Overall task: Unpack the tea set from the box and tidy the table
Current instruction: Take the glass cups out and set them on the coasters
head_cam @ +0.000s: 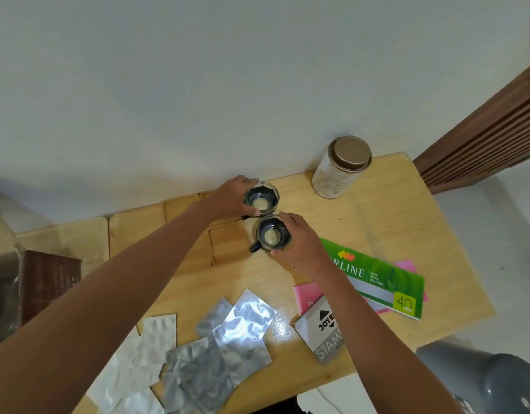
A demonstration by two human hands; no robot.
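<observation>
The left hand (pixel 232 198) closes its grip around the far glass cup (pixel 262 198), fingers curled over the far rim and thumb pressed at the near side. The right hand (pixel 299 248) holds the near glass cup (pixel 272 236) the same way, fingers wrapped round its right side, thumb low at the front; the cup's dark handle points left. Both cups have dark inner walls and a pale round bottom, and they stand close together near the back of the wooden desk (pixel 392 222), beside square wooden coasters (pixel 224 246).

To the right lies a green booklet (pixel 380 279) reading "…RLINE", "YOUR OFFICE SOLUTION" and "40", resting on a pink sheet (pixel 305 297). A grey packet (pixel 320 333) shows "JOYK…" and "STAM…", partly hidden by the right forearm. Crumpled silver foil pouches (pixel 224 345) lie at the front edge. A worn tin with a brown lid (pixel 341 165) stands by the wall; any print on it is unreadable.
</observation>
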